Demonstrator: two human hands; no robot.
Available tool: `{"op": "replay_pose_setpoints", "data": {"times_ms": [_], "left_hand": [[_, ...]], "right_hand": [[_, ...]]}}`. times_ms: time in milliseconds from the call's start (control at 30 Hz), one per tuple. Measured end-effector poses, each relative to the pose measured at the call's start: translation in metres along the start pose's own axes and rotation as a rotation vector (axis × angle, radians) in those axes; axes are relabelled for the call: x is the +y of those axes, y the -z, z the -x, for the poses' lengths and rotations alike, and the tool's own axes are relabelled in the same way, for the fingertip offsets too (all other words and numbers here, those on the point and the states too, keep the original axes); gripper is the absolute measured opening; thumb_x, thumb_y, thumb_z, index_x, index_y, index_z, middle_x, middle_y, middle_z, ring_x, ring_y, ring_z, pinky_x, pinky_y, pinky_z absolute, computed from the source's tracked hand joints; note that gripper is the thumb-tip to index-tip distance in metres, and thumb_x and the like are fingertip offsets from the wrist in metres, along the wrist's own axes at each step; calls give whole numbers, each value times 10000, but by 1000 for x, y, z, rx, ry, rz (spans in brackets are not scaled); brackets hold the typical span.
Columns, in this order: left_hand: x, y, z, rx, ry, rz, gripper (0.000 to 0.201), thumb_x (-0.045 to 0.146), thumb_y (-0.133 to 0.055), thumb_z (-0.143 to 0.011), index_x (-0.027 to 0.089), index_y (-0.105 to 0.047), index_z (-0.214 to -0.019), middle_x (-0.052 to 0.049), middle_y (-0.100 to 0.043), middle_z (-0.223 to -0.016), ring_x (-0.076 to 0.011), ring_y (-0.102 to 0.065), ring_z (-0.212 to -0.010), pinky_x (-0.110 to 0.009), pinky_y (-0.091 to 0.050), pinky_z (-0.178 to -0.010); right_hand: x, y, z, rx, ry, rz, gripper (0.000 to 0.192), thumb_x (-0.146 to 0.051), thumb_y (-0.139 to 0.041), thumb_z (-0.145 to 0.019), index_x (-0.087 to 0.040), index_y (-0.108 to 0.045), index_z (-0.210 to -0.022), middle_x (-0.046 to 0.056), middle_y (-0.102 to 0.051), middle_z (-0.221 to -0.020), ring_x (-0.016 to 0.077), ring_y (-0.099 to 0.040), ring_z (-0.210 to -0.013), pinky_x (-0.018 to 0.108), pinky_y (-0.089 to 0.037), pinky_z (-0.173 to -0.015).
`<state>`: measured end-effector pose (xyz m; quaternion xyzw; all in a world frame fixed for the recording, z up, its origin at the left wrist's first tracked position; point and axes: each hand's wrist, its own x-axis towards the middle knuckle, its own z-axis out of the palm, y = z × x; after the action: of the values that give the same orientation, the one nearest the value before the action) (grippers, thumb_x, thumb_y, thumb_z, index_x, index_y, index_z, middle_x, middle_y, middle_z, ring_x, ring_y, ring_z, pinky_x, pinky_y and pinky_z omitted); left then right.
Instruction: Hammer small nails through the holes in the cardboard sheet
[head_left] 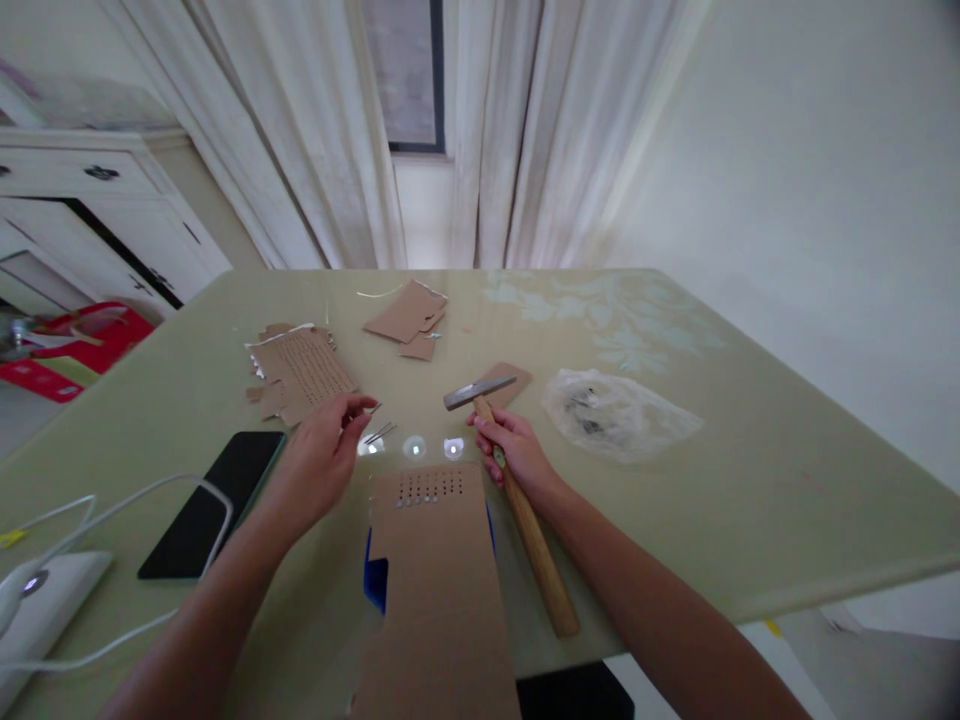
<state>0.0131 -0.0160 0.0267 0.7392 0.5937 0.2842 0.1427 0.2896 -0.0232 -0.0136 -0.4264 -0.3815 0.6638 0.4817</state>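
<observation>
A cardboard strip (439, 590) with a row of driven nails lies nearest on the counter (750, 480). A hammer (517, 500) is clamped in the right hand (514, 450); a nail (373, 408) is pinched in the left hand (322, 450). Placing it upright seems called for.

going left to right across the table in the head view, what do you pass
white device → black phone → left hand → cardboard strip with holes → right hand gripping the hammer → clear plastic bag
</observation>
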Motion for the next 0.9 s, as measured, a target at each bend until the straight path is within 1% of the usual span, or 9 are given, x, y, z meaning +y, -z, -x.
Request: {"op": "replay_pose_setpoints", "data": {"times_ms": [67, 133, 200, 267, 367, 467, 567, 767, 900], "left_hand": [[30, 10, 4, 17, -111, 168, 299, 405, -532, -1069, 217, -697, -1232, -63, -747, -1048, -223, -663, -902, -353, -544, -850], [55, 17, 9, -12, -231, 337, 227, 380, -557, -1080, 229, -723, -1048, -30, -746, -959, -185, -668, -870, -297, -534, -808], [68, 17, 14, -81, -301, 439, 198, 342, -600, -1071, 231, -746, -997, -16, -759, -916, -162, -680, -836, -272, -529, -783], [68, 13, 19, -71, -296, 484, 151, 320, -670, -1038, 228, -772, -974, -15, -781, -887, -150, -680, -778, -257, -512, -709], [55, 5, 24, -12, -265, 469, 95, 297, -741, -991, 228, -802, -968, -21, -807, -877, -139, -659, -704, -248, -476, -617], [48, 2, 27, -47, -307, 437, 60, 273, -769, -964, 238, -817, -958, -5, -798, -837, -112, -618, -631, -225, -461, -566], [52, 5, 28, -94, -337, 421, 49, 260, -781, -949, 244, -820, -975, 18, -776, -795, -80, -561, -554, -188, -443, -512], [61, 9, 28, -187, -360, 404, 42, 252, -773, -961, 245, -813, -954, 37, -713, -738, -64, -561, -542, -155, -462, -512], [61, 9, 30, -206, -374, 398, 43, 241, -764, -972, 243, -806, -960, 41, -699, -732, -65, -563, -550, -159, -466, -520]], "right_hand": [[2, 1, -2, -1, 7, -2, 442, -550, -840, -774, -176, -668, -935, -109, -541, -576, 64, -420, -305, 218, -284, -278], [4, 2, -5, -1, 12, -7, 459, -564, -844, -758, -178, -664, -927, -110, -541, -573, 65, -414, -301, 222, -286, -277], [5, 2, -6, 1, 13, -10, 475, -581, -848, -742, -181, -659, -915, -111, -538, -572, 65, -414, -300, 224, -288, -275], [4, 2, -5, 8, 11, -13, 487, -598, -847, -735, -185, -654, -908, -112, -533, -572, 66, -416, -300, 222, -288, -274], [2, 1, -3, 18, 2, -13, 484, -600, -848, -740, -190, -650, -904, -113, -529, -576, 64, -418, -304, 217, -293, -275], [-1, -1, -1, 20, -11, -10, 474, -582, -864, -732, -193, -640, -884, -113, -535, -576, 64, -420, -302, 217, -294, -271], [-1, 0, -1, 18, -14, -11, 454, -565, -856, -746, -190, -646, -892, -114, -539, -575, 63, -419, -298, 215, -296, -269], [3, 3, -2, 10, -14, -7, 428, -543, -837, -763, -182, -657, -905, -113, -544, -583, 62, -428, -296, 217, -290, -265], [1, 2, -1, 6, -12, -4, 415, -533, -835, -769, -184, -646, -893, -111, -545, -589, 60, -426, -303, 216, -298, -270]]}}
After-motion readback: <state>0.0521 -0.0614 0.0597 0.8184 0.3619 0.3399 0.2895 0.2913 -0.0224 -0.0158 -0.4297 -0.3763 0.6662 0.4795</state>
